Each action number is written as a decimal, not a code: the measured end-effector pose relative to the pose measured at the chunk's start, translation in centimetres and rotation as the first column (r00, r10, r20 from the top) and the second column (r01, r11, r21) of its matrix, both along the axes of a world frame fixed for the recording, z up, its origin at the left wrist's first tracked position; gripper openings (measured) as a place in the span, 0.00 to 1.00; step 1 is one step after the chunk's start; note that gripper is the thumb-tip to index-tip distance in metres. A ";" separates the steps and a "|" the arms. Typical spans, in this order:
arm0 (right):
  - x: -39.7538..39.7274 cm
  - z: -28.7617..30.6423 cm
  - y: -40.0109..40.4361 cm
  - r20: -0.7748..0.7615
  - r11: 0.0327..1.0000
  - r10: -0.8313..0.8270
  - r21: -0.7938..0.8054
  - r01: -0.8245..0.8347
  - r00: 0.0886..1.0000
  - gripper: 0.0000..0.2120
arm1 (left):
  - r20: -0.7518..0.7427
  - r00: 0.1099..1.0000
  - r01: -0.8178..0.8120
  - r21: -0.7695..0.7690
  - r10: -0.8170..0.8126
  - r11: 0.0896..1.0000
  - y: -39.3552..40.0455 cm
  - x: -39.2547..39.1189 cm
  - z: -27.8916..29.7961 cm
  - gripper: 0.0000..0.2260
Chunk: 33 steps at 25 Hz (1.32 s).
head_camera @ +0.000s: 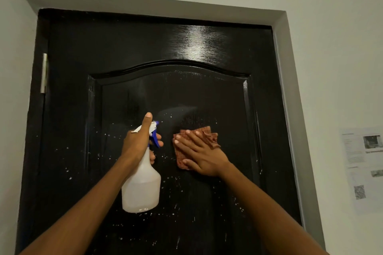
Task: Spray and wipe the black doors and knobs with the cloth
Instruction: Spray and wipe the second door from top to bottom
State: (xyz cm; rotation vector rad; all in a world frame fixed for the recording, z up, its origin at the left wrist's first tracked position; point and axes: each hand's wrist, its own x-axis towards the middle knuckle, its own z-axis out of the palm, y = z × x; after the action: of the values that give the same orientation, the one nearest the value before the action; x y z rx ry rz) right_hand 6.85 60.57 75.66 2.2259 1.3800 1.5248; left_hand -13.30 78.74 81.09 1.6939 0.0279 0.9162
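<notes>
A glossy black door (128,43) with an arched raised panel fills the head view. White droplets speckle its middle and lower part. My left hand (137,141) grips the neck of a white spray bottle (143,188) with a blue trigger, nozzle aimed at the door, fingers on the trigger. My right hand (202,154) lies flat, fingers spread, pressing a reddish-brown cloth (209,133) against the panel just right of the bottle. No knob is in view.
A grey door frame (290,89) borders the door at the top and right. A silver hinge (44,72) sits on the left edge. Printed paper sheets (362,167) hang on the white wall at the right.
</notes>
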 end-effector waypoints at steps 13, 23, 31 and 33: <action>-2.8 5.3 8.4 -0.320 0.551 0.121 0.809 0.205 0.940 0.33 | 0.037 0.998 -0.040 -0.070 0.043 0.997 2.1 -1.1 -0.2 0.34; -1.7 2.6 4.7 -0.029 0.945 0.001 0.326 0.009 1.000 0.33 | 0.068 0.984 -0.155 -0.089 0.162 0.984 5.3 -2.3 -1.7 0.34; -1.2 1.4 4.2 -0.407 0.128 0.228 0.913 0.387 0.885 0.33 | 0.020 0.990 -0.137 -0.087 0.140 0.987 7.9 -3.9 -3.1 0.33; -2.8 0.5 7.4 -0.373 0.251 0.165 0.911 0.327 0.913 0.32 | 0.014 0.989 -0.145 -0.092 0.147 0.985 8.9 -4.4 -3.2 0.33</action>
State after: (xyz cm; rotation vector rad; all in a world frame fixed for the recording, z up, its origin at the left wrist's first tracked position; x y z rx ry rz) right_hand 4.08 67.92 76.14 3.3605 0.0634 2.3819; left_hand -17.72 87.64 77.90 1.6138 0.1791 1.0266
